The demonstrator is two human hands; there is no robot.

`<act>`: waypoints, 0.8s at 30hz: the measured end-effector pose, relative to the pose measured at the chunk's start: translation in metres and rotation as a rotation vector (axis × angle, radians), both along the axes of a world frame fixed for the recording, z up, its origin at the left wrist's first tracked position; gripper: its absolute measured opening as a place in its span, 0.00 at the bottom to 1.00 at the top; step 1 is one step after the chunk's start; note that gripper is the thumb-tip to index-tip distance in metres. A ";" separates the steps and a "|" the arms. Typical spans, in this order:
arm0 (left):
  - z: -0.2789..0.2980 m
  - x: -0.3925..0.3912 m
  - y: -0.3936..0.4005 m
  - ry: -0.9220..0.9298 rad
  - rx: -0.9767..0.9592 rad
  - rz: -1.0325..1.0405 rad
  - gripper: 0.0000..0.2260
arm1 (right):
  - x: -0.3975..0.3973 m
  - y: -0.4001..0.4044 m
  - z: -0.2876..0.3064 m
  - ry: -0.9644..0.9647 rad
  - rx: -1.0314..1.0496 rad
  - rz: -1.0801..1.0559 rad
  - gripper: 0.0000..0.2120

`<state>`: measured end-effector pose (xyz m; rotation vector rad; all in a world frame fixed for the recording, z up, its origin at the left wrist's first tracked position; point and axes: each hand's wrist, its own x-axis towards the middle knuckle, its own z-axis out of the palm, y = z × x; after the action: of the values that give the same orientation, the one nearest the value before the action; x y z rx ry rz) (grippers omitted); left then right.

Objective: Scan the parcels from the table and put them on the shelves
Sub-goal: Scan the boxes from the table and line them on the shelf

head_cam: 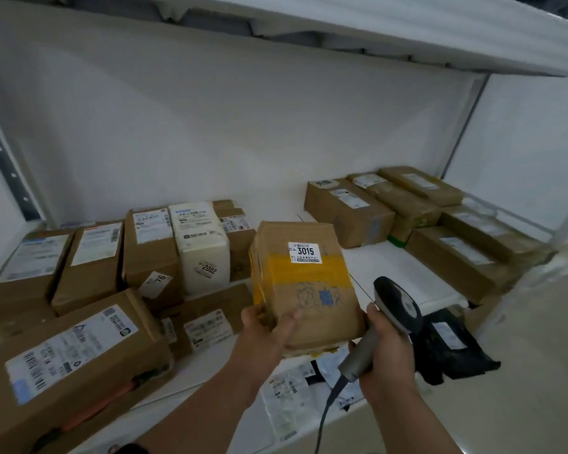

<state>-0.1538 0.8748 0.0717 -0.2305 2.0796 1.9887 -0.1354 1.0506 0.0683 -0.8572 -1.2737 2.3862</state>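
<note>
Left hand (pixel 269 326) holds parcel (pixel 304 286); right hand (pixel 386 352) grips scanner (pixel 395 306).

We have one wide-angle view, worn on the head, looking forward and down from close range onto a white shelf (pixel 391 267), its back wall far ahead and the upper shelf (pixel 407 31) slanting across the top.

Brown parcel (pixel 305 290) w/ yellow tape, white label, black scanner (pixel 395 306), white shelf (pixel 391 267)

- White sticker (pixel 305 252) on the held box (pixel 304 286) reads "3015".
- Tag (pixel 208 269) on the white box (pixel 201 244): "2002".
- Loose tag (pixel 157 283) shows "76".
</note>
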 end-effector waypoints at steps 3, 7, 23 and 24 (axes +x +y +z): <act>0.002 -0.026 0.030 -0.030 -0.016 0.007 0.28 | -0.028 0.028 0.002 -0.014 0.031 0.016 0.18; 0.004 -0.064 0.072 -0.103 0.011 0.073 0.29 | -0.072 0.069 0.005 -0.035 0.064 0.080 0.15; -0.009 -0.177 0.097 -0.031 -0.509 0.327 0.24 | -0.232 0.072 -0.008 -0.134 0.200 0.467 0.23; -0.008 -0.182 0.098 0.007 -0.516 0.305 0.27 | -0.239 0.066 -0.007 -0.144 0.216 0.491 0.27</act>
<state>-0.3354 0.9727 0.0637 -0.6706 2.6611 1.5458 -0.3745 1.1167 0.0609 -0.7251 -1.9500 2.5008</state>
